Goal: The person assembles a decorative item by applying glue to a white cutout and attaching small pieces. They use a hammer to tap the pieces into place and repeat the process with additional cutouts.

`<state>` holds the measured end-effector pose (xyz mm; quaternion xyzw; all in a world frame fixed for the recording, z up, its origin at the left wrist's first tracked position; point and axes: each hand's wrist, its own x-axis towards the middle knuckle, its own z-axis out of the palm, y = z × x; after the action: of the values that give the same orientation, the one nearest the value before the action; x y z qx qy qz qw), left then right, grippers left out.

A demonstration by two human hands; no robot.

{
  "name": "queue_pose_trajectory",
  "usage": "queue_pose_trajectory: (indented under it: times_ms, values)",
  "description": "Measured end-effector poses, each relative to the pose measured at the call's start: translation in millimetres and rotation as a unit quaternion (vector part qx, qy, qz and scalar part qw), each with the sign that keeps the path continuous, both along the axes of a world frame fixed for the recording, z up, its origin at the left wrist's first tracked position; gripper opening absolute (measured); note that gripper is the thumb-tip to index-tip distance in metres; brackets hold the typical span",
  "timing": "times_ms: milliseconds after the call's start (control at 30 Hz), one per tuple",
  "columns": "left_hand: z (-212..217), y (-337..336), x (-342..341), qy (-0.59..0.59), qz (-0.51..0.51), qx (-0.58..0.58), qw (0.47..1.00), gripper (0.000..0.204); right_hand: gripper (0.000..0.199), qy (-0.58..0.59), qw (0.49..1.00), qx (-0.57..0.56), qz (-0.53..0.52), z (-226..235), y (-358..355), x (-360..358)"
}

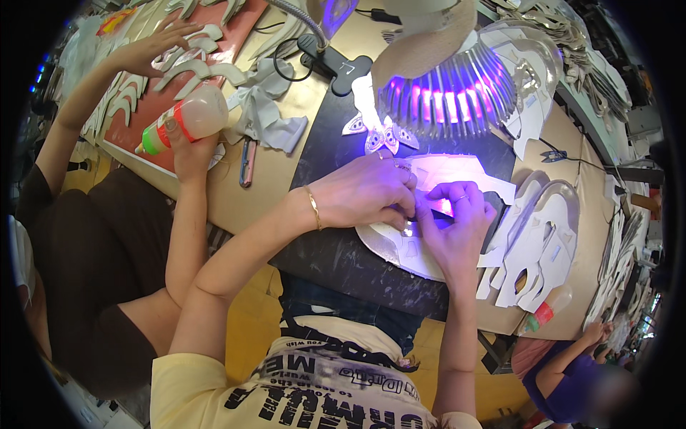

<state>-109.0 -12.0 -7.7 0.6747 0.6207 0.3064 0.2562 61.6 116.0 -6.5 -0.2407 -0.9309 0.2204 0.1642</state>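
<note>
Under a violet-lit lamp (449, 93), both my hands meet over a pale, curved cut piece that looks like a shoe upper (382, 239), lying on a black work mat (321, 247). My left hand (368, 189) comes in from the left, fingers curled and pressed together above the piece. Opposite it, my right hand (457, 222) pinches with thumb and forefinger close to the left fingertips. What lies in either pinch is hidden by fingers and glare. A dark block (493, 214) shows beside my right hand. Small patterned, leaf-shaped pieces (382, 134) lie beyond my left hand.
Stacked white pieces (536, 239) lie at right, near a red-and-green-capped bottle (547, 311). The lamp's black base (336, 64) stands ahead. At left, a co-worker's hand (191, 146) holds a squeeze bottle (204, 113) over a red board (136, 136). Pens (248, 163) and a grey cloth (268, 107) lie between us.
</note>
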Motion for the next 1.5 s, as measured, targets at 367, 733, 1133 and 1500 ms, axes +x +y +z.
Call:
queue_pose_trajectory:
  times_ms: [367,733,1133,1500]
  values:
    - [10.0,6.7,-1.0,0.017,0.008,-0.013,1.000,0.017,0.023,-0.036,0.999,0.002,-0.003,2.7,8.3,-4.9]
    - [13.9,-41.8,65.8,0.195,0.162,-0.031,0.967,0.035,0.023,-0.018,0.999,0.043,-0.008,1.5,0.2,1.3]
    - [2.5,-37.4,72.0,0.133,0.240,-0.023,0.961,0.057,0.021,0.030,0.995,0.091,0.005,0.0,-20.1,13.0]
    - [-7.1,-36.6,76.7,0.142,0.250,0.007,0.958,0.060,0.017,0.025,0.999,0.035,-0.009,-5.9,-11.0,7.3]
